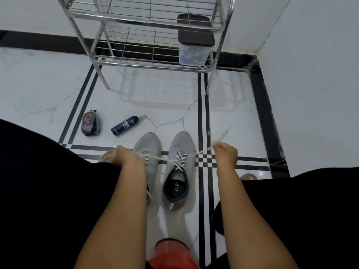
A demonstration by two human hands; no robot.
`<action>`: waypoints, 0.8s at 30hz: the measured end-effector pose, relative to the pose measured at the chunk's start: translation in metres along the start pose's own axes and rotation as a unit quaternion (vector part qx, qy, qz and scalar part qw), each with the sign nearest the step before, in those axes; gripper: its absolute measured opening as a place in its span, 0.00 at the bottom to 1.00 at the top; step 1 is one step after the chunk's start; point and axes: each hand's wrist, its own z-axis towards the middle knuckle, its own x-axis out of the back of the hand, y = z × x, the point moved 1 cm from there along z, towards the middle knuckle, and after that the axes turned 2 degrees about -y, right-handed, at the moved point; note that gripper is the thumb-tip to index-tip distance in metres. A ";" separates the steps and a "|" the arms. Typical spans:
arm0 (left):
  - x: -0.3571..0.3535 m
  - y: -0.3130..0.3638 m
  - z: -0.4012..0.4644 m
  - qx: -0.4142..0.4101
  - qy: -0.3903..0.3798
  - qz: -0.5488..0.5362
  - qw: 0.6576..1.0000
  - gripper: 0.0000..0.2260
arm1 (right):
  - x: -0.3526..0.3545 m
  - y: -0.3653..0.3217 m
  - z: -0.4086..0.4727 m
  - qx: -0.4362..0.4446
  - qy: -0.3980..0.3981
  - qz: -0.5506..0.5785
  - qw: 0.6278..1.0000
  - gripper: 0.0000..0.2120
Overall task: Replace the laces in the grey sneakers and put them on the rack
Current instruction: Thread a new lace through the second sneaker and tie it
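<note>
Seated over the tiled floor, you pull a white lace taut through the right grey sneaker, your left hand and right hand each fisted round an end, beside its partner sneaker, below the steel rack.

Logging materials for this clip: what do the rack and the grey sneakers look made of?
Rack: shiny chromed or stainless metal, going by its bright reflective tubes and thin wire shelves. Grey sneakers: matte woven or knit fabric uppers with a fine texture, dark lining, pale flat laces that look like cloth.
</note>
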 end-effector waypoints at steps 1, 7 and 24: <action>0.007 0.001 0.008 0.000 0.055 0.070 0.996 0.20 | 0.007 0.012 0.003 -0.069 0.008 -0.073 0.995 0.12; -0.026 -0.032 -0.006 -0.187 0.062 0.364 0.910 0.32 | -0.017 0.043 -0.009 -0.148 0.006 -0.202 0.968 0.26; -0.029 -0.076 0.000 -0.218 -0.202 0.619 0.727 0.16 | -0.050 0.033 -0.018 0.011 -0.252 -0.249 0.935 0.11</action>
